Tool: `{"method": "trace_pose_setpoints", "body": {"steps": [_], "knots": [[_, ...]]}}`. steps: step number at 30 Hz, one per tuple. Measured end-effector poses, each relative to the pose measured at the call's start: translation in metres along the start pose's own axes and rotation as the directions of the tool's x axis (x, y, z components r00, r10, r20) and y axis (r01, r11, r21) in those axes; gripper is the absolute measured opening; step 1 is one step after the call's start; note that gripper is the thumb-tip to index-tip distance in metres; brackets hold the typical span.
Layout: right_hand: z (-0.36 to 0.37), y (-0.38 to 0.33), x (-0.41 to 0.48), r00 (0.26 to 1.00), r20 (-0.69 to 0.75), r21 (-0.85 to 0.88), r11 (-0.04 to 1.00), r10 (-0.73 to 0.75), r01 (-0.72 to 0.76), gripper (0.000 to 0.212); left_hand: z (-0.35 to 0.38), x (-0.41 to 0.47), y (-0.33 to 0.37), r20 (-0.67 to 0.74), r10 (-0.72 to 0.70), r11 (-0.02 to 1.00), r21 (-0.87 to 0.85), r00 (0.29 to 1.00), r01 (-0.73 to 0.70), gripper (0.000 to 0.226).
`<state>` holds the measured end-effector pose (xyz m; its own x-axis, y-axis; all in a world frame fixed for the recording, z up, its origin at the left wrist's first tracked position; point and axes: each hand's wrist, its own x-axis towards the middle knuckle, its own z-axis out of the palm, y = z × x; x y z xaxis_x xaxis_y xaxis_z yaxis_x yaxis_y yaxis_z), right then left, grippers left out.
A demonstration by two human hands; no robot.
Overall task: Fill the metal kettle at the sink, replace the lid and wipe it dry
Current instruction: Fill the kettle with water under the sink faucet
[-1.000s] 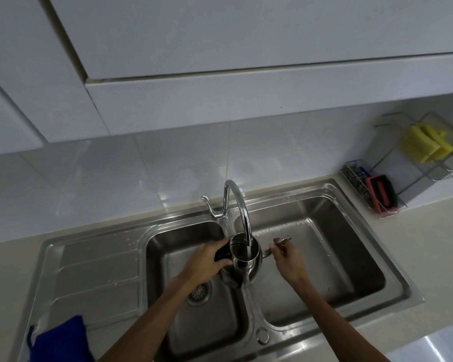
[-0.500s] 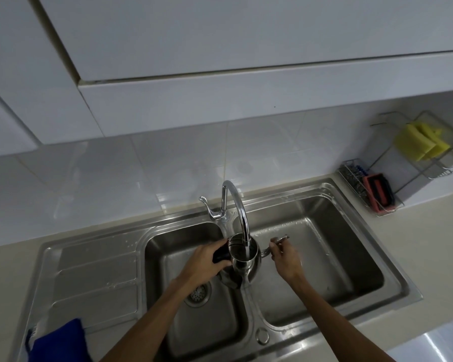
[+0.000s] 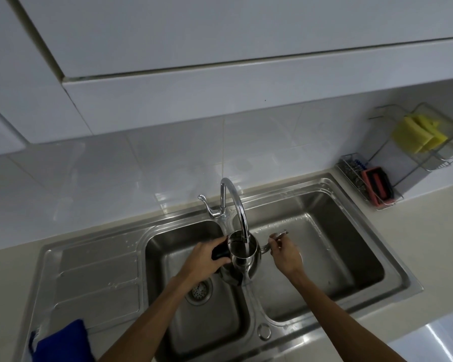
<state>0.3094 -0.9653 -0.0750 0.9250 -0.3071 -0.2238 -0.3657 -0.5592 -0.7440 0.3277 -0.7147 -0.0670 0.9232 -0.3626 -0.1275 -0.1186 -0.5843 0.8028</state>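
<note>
The lidless metal kettle (image 3: pixel 243 259) is held over the divider of the double sink (image 3: pixel 351 257), right under the curved tap (image 3: pixel 237 202). A thin stream of water runs from the tap into its open mouth. My left hand (image 3: pixel 204 259) grips the kettle's black handle (image 3: pixel 220 250) on its left side. My right hand (image 3: pixel 285 253) pinches the thin metal spout (image 3: pixel 279 235) that points to the right. A curved metal edge shows under my right palm; I cannot tell whether it is the lid.
A blue cloth (image 3: pixel 63 343) lies on the drainboard at the lower left. At the back right stand a wire rack (image 3: pixel 364 184) with a red-black scrubber (image 3: pixel 377 186) and a holder with yellow sponges (image 3: pixel 416 134). White cabinets hang overhead.
Both hands keep the kettle under the running tap; only the view has shifted slightly.
</note>
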Motion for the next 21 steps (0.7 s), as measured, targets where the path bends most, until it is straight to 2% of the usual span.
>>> {"method": "trace_pose_setpoints", "body": {"steps": [5, 10, 14, 17, 21], "knots": [[-0.003, -0.004, -0.003, 1.000, -0.011, -0.039, 0.999, -0.001, 0.000, 0.018, -0.008, 0.008, 0.002, 0.004, -0.092, 0.993, -0.079, 0.996, 0.092, 0.048], [-0.005, -0.008, -0.004, 1.000, -0.019, -0.062, 0.998, 0.000, -0.001, 0.020, -0.032, 0.038, 0.004, -0.077, -0.140, 0.987, -0.091, 0.987, 0.133, 0.040], [-0.006, -0.007, -0.005, 1.000, -0.024, -0.062, 0.998, -0.007, 0.006, 0.021, -0.045, 0.067, 0.008, -0.093, -0.172, 0.983, 0.044, 0.981, 0.177, 0.042], [-0.006, -0.005, -0.004, 1.000, -0.014, -0.015, 1.000, -0.003, 0.003, 0.020, -0.049, 0.086, 0.005, -0.061, -0.225, 0.964, 0.130, 0.972, 0.232, 0.051], [-0.008, -0.003, -0.003, 1.000, -0.002, -0.003, 1.000, -0.022, 0.022, 0.017, -0.066, 0.105, -0.008, -0.008, -0.243, 0.935, 0.264, 0.970, 0.237, 0.062]]}}
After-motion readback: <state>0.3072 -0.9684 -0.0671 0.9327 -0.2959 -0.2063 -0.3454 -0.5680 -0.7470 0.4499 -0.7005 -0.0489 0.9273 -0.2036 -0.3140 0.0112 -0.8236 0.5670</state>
